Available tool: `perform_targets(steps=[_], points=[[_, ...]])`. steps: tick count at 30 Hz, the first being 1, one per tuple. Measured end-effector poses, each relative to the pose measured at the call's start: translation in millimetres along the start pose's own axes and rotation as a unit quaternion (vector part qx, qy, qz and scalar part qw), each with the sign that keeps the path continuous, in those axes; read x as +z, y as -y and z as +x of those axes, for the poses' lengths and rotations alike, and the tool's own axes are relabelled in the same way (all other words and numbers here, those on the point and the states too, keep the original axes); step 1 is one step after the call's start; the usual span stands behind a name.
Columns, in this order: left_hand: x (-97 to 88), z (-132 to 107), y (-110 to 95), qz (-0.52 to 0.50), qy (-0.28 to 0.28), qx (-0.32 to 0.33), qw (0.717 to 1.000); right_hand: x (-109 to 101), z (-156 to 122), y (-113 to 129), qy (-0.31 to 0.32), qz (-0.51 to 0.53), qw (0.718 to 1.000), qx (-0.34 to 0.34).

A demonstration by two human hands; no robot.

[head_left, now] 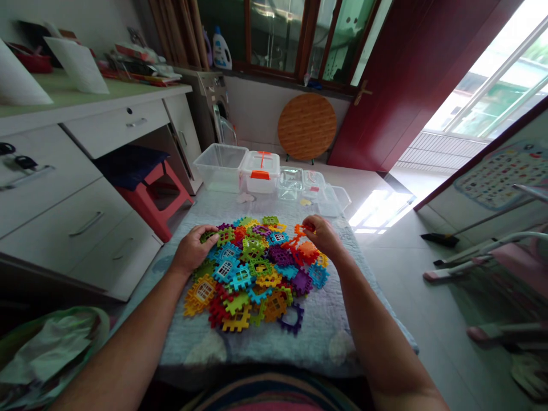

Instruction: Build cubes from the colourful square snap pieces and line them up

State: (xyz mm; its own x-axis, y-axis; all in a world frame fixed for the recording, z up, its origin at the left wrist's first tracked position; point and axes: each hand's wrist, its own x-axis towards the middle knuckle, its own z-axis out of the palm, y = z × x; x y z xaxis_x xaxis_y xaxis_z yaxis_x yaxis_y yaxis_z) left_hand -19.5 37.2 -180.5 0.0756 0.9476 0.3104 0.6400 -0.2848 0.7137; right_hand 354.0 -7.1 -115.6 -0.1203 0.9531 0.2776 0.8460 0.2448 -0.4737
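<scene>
Right-hand grip [323, 237] pinches orange block [303, 230] — left hand [190, 248] cups green block [209, 235].

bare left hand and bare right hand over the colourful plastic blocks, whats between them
In the head view, a heap of multicoloured interlocking plastic waffle blocks lies between the left hand and the right hand, on a pale blue quilt.

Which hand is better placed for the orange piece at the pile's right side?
Right, likely: the right hand sits just above the orange piece, while the left hand rests across the pile on a green piece.
</scene>
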Motion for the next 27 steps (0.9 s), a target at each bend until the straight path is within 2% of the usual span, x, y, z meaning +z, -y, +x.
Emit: perform_targets(steps=[2, 4, 6, 9, 11, 15, 19, 27], points=[[-0.4, -0.1, -0.7, -0.002, 0.000, 0.001, 1.000, -2.0, -12.3, 1.3, -0.035, -0.031, 0.999, 0.004], [-0.6, -0.2, -1.6, -0.002, 0.000, 0.002, 1.000, -0.9, -26.0, 3.2, -0.040, -0.076, 0.996, 0.012], [-0.7, -0.2, -2.2, -0.002, 0.000, 0.004, 1.000, 2.2, -39.1, 5.1, -0.008, -0.105, 0.994, 0.009], [-0.8, -0.3, -2.3, 0.001, 0.002, 0.000, 1.000, 7.2, -53.8, 6.0, 0.043, -0.090, 0.995, 0.004], [-0.8, -0.5, -1.8, 0.001, 0.004, -0.003, 1.000, 9.5, -59.3, 4.8, 0.035, -0.072, 0.997, 0.019], [-0.6, -0.7, -1.1, 0.001, 0.005, -0.004, 1.000, 13.5, -62.7, 2.4, -0.006, -0.115, 0.991, 0.062], [-0.6, -0.8, -1.5, 0.008, 0.006, -0.009, 1.000, 18.6, -61.4, 4.7, 0.016, -0.150, 0.984, 0.098], [-0.6, -0.8, -2.0, 0.004, 0.006, -0.018, 1.000, 24.4, -61.3, 4.2, -0.016, -0.132, 0.986, 0.105]])
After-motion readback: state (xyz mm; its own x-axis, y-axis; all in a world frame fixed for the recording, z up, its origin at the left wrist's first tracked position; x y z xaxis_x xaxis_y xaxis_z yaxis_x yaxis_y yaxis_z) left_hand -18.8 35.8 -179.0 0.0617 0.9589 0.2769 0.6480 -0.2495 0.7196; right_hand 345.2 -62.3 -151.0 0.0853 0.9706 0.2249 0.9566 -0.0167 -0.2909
